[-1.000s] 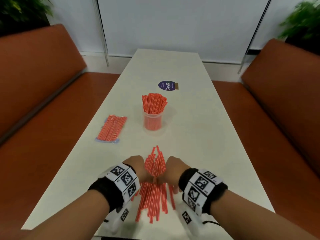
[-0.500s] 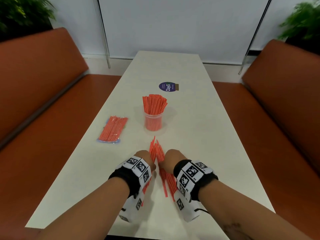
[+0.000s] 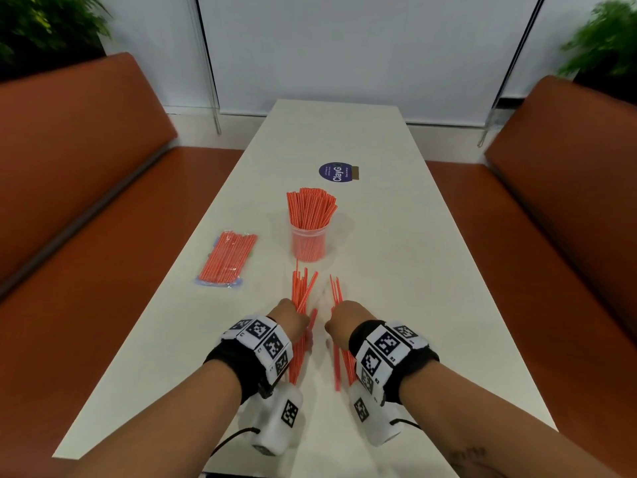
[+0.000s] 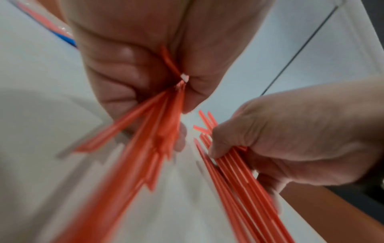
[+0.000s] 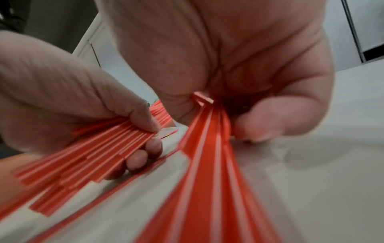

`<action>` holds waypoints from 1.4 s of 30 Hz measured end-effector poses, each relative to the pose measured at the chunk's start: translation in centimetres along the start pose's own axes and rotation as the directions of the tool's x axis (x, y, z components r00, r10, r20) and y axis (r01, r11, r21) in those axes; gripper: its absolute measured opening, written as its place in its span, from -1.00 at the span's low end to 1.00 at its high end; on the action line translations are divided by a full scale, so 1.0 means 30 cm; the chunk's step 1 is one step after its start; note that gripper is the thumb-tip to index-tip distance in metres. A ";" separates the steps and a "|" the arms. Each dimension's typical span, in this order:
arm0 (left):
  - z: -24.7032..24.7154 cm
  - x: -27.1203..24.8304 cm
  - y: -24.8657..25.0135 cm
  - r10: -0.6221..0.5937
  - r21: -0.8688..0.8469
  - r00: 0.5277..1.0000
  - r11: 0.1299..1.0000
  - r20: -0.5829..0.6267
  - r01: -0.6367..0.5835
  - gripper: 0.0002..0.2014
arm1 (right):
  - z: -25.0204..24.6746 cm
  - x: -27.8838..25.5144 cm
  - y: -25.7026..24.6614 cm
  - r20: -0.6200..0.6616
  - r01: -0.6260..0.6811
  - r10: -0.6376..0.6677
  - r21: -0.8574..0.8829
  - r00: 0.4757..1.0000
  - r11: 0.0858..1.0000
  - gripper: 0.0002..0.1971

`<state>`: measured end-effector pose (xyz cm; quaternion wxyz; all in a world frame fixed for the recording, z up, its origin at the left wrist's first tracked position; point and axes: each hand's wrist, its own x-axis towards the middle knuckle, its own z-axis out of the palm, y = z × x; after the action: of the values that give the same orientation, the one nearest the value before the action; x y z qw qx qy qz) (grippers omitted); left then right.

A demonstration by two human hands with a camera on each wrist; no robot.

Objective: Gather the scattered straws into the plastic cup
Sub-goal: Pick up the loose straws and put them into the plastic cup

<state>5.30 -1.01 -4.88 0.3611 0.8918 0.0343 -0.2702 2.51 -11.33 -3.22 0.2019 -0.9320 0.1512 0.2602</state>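
A clear plastic cup [image 3: 307, 244] stands mid-table, packed with upright red straws [image 3: 310, 208]. Just in front of it my left hand [image 3: 287, 317] grips a bundle of red straws [image 3: 300, 289], fingers and thumb curled round them [image 4: 166, 118]. To its right my right hand [image 3: 344, 319] grips a smaller bundle of straws [image 3: 336, 289], seen close in the right wrist view [image 5: 207, 148]. Both bundles point toward the cup, and their near ends trail back under my wrists. A single straw [image 3: 337, 367] shows on the table beside my right wrist.
A sealed pack of red straws [image 3: 227, 258] lies left of the cup. A round purple sticker [image 3: 336, 171] is stuck farther back on the white table [image 3: 431, 270]. Orange bench seats [image 3: 86, 236] flank the table on both sides.
The pile that lay between my hands has been split in two: each hand now holds its own bundle. Both hands have moved forward toward the cup and slightly apart.
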 end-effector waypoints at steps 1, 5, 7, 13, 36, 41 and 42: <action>-0.003 -0.005 -0.005 -0.002 -0.117 1.000 0.993 0.002 0.002 -0.87 | 0.001 0.000 0.003 0.004 0.001 -0.001 0.000 1.000 1.000 -0.67; -0.005 0.007 -0.027 -0.051 -0.511 0.999 0.859 0.000 0.044 -0.88 | 0.008 0.034 0.038 -0.108 0.026 0.018 0.387 0.994 0.922 -0.67; -0.011 0.002 -0.025 -0.030 -0.576 1.000 0.817 0.006 0.028 -0.91 | 0.012 0.053 0.061 -0.202 0.064 0.053 0.533 0.978 0.844 -0.67; -0.035 0.004 -0.005 0.050 -0.581 0.999 0.813 0.011 -0.034 -0.68 | -0.020 0.044 0.093 -0.167 0.097 0.040 0.732 0.985 0.674 -0.77; -0.312 0.138 0.356 0.284 -0.566 0.715 0.456 -0.638 -0.687 -0.71 | -0.407 0.154 -0.153 -0.669 0.660 0.033 0.740 0.743 0.128 -0.57; -0.314 0.273 0.366 0.326 -0.512 0.687 0.481 -0.649 -0.712 -0.69 | -0.431 0.284 -0.208 -0.704 0.698 0.005 0.706 0.711 0.122 -0.62; -0.314 0.297 0.363 0.344 -0.506 0.686 0.483 -0.641 -0.714 -0.70 | -0.428 0.310 -0.207 -0.703 0.698 -0.004 0.705 0.711 0.126 -0.62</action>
<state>19.97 -3.99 3.01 0.7302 0.6706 -0.0649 0.1138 17.96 -13.40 3.59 0.7324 -0.6361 0.0858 -0.2272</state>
